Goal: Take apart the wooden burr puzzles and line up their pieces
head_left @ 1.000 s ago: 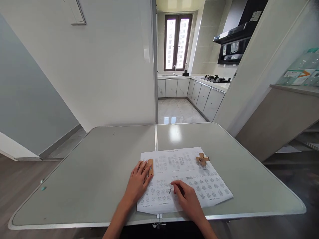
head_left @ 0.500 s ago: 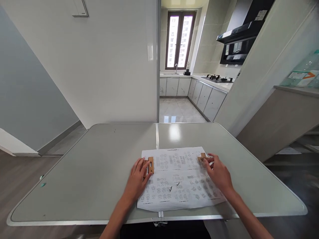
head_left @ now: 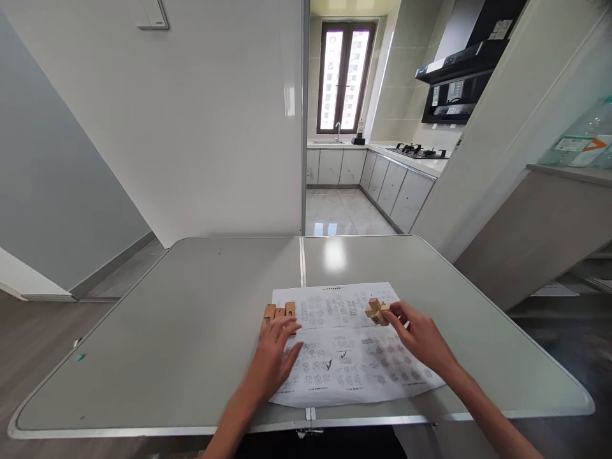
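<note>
Tan wooden cross point(head_left: 375, 312), joined, sat pinched in the right hand point(head_left: 421, 333); loose brown wooden blocks point(head_left: 269, 312) lay at nine o'clock, left hand point(head_left: 276, 356) outspread.

The table point(head_left: 182, 357) is grey-green with rounded corners, a metal rim point(head_left: 162, 431) and a seam point(head_left: 302, 261) down its middle. A printed sheet point(head_left: 335, 347) lies across the seam by the near edge; a green scrap point(head_left: 80, 357) lies near the left rim, dark specks point(head_left: 220, 250) toward the far edge.
</note>
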`<move>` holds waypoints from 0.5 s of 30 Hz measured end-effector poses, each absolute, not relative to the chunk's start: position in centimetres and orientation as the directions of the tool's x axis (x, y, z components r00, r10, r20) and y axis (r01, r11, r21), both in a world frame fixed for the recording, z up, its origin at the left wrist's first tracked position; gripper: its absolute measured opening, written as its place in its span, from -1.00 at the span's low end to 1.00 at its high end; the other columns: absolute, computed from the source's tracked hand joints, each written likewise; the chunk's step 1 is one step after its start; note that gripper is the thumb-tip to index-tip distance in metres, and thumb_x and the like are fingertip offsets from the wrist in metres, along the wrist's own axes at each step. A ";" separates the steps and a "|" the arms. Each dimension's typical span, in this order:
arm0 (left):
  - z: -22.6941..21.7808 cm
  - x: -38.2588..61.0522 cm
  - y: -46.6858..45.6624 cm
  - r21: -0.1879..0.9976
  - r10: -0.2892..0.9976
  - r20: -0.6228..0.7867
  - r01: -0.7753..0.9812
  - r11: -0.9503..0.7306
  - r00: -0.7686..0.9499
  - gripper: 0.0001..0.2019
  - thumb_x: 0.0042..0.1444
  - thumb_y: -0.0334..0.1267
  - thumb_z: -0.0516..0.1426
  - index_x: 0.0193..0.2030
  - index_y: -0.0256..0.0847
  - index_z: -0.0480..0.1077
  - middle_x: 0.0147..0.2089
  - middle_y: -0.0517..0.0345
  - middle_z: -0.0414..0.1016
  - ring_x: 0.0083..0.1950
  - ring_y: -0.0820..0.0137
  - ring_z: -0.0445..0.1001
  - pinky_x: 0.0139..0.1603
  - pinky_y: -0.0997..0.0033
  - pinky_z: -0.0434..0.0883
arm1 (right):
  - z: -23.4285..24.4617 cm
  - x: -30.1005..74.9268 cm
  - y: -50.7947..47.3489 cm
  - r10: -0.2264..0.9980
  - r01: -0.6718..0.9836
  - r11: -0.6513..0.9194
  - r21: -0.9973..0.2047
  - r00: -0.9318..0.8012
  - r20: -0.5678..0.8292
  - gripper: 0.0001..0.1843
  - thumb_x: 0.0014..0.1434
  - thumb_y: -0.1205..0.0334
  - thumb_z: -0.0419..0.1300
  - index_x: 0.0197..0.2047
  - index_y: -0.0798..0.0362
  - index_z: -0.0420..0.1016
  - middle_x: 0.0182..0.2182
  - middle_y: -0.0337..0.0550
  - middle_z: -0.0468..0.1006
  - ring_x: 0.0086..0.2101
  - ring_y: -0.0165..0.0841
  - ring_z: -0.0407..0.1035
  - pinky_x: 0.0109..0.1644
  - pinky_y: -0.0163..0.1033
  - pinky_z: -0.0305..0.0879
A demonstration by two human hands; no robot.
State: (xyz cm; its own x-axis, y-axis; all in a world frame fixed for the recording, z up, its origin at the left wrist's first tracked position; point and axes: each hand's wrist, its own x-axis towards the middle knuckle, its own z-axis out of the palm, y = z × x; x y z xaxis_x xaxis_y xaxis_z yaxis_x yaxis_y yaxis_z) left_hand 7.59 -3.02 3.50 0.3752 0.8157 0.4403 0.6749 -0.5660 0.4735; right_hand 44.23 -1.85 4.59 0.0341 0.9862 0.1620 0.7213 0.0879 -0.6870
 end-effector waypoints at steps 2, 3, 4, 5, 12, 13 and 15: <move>4.9 9.3 -4.1 0.591 0.832 0.362 0.586 -0.554 0.421 -0.66 0.39 -0.17 0.11 0.27 0.01 0.35 0.28 0.00 0.45 0.30 0.15 0.43 0.33 0.00 0.42 | 6.7 42.2 -3.5 0.981 0.668 0.162 -0.727 -0.031 0.190 -0.56 0.40 -0.21 0.02 -0.17 -0.02 0.46 -0.25 -0.03 0.64 -0.37 -0.24 0.46 -0.31 -0.19 0.35; 5.6 10.3 -4.6 0.662 0.844 0.308 0.538 -0.522 0.440 -0.61 0.38 -0.14 0.13 0.32 0.04 0.31 0.31 0.00 0.42 0.30 0.15 0.43 0.32 0.01 0.43 | 7.6 41.1 -4.2 0.977 0.649 0.194 -0.735 -0.058 0.207 -0.59 0.40 -0.19 0.04 -0.15 -0.03 0.46 -0.26 -0.05 0.63 -0.39 -0.25 0.44 -0.32 -0.19 0.35; 6.3 11.2 -5.0 0.732 0.854 0.250 0.489 -0.475 0.456 -0.54 0.36 -0.11 0.16 0.36 0.05 0.26 0.34 -0.01 0.40 0.30 0.14 0.43 0.30 0.01 0.44 | 8.4 40.1 -5.0 0.969 0.632 0.237 -0.738 -0.096 0.229 -0.62 0.41 -0.17 0.07 -0.15 -0.02 0.46 -0.27 -0.07 0.62 -0.39 -0.27 0.43 -0.31 -0.19 0.35; 7.0 12.0 -5.4 0.795 0.863 0.196 0.440 -0.418 0.466 -0.44 0.31 -0.07 0.22 0.40 0.04 0.21 0.36 -0.03 0.37 0.29 0.13 0.43 0.29 0.00 0.45 | 9.1 39.2 -5.7 0.959 0.611 0.280 -0.741 -0.143 0.244 -0.65 0.43 -0.12 0.07 -0.13 -0.02 0.45 -0.27 -0.08 0.61 -0.39 -0.28 0.42 -0.30 -0.20 0.35; 10.4 13.9 -5.8 0.953 0.856 0.090 0.205 -0.222 0.509 -0.36 0.11 -0.04 0.37 0.31 -0.05 0.33 0.24 -0.01 0.48 0.22 0.09 0.45 0.28 0.04 0.38 | 11.5 35.4 -8.4 0.924 0.419 0.358 -0.835 -0.288 0.252 -0.78 0.48 0.04 0.06 -0.08 -0.03 0.43 -0.29 -0.17 0.54 -0.37 -0.34 0.36 -0.30 -0.26 0.33; 10.6 13.8 -5.9 0.955 0.856 0.089 0.199 -0.218 0.510 -0.40 0.09 -0.05 0.39 0.24 -0.07 0.38 0.16 0.03 0.53 0.16 0.12 0.48 0.24 0.08 0.40 | 11.7 35.3 -8.6 0.922 0.407 0.349 -0.844 -0.308 0.233 -0.78 0.48 0.05 0.05 -0.07 -0.04 0.43 -0.28 -0.17 0.54 -0.36 -0.34 0.36 -0.29 -0.26 0.32; 10.9 13.5 -6.0 0.953 0.863 0.091 0.209 -0.220 0.496 -0.44 0.01 -0.07 0.43 0.14 -0.09 0.42 0.06 0.09 0.55 0.10 0.16 0.50 0.20 0.14 0.41 | 11.9 35.4 -8.9 0.913 0.412 0.335 -0.848 -0.363 0.184 -0.79 0.49 0.07 0.03 -0.06 -0.04 0.42 -0.26 -0.17 0.54 -0.35 -0.35 0.36 -0.27 -0.25 0.31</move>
State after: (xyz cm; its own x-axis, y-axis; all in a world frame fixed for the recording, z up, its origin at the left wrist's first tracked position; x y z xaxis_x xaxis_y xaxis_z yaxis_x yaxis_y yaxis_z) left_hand 13.47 -5.96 10.88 0.4963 0.8634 0.0908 0.2092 -0.2204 0.9527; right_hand 35.38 -8.87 11.87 -0.3628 0.9135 0.1843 0.4117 0.3345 -0.8477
